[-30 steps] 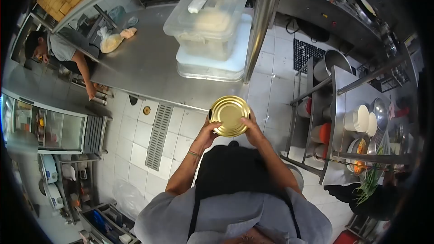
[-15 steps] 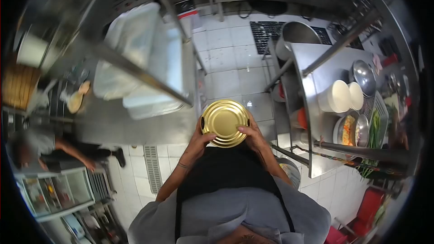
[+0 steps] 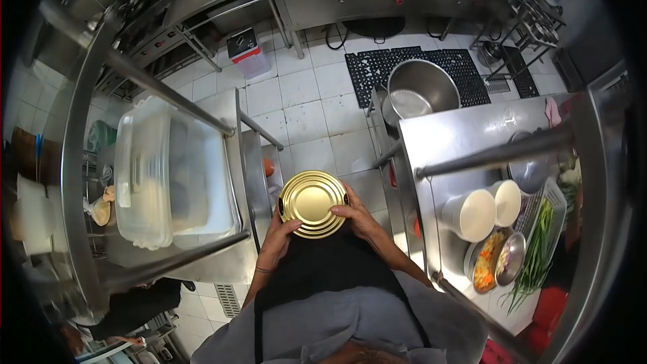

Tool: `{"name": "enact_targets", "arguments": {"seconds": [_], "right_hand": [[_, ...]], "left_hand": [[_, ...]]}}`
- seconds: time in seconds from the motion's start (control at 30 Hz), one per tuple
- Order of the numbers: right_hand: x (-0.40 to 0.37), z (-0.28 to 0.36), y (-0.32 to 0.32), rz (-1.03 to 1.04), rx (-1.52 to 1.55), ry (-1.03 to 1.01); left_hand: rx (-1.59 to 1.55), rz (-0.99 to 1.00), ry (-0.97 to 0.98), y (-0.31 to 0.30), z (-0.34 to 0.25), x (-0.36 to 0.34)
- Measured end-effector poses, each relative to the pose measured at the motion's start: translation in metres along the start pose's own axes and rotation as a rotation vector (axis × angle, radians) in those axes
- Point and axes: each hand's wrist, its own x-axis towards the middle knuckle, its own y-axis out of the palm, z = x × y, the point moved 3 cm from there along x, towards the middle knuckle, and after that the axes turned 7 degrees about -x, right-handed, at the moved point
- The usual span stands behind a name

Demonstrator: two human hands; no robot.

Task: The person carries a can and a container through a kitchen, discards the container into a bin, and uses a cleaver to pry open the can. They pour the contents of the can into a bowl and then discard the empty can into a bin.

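A large round tin can [image 3: 313, 203] with a ridged gold end faces up in front of my black apron. My left hand [image 3: 275, 237] wraps its left side, the thumb lying on the lower rim. On the opposite side my right hand [image 3: 359, 214] grips the can, thumb resting over the gold end. Most of my fingers are hidden behind the can's side, and its contents cannot be seen.
At left, a steel table holds translucent plastic containers [image 3: 145, 175]. The right-hand steel table [image 3: 458, 141] carries stacked white tubs [image 3: 470, 216], bowls of chopped vegetables [image 3: 486, 263] and green onions [image 3: 537, 246]. A big pot [image 3: 423, 87] stands ahead near a black floor mat [image 3: 465, 67]. Another person [image 3: 135, 310] is lower left.
My view has moved forward between the two tables and swung slightly. The can stays in both hands. The other person has slipped toward the lower left edge of view.
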Motion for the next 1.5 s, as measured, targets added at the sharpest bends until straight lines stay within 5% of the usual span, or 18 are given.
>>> {"name": "enact_targets", "arguments": {"seconds": [0.13,0.57,1.13,1.5], "right_hand": [[0.059,0.025,-0.005,0.025,0.009,0.000],[0.223,0.128,-0.044,-0.243,0.176,-0.224],[0.400,0.272,-0.178,-0.427,0.320,-0.353],[0.514,0.382,-0.254,-0.463,0.220,-0.234]], "left_hand": [[0.034,-0.035,0.020,0.011,-0.043,0.046],[0.336,0.351,-0.039,0.060,-0.189,0.303],[0.405,0.410,-0.319,0.194,-0.250,0.574],[0.246,0.400,-0.336,0.261,-0.305,0.716]]}}
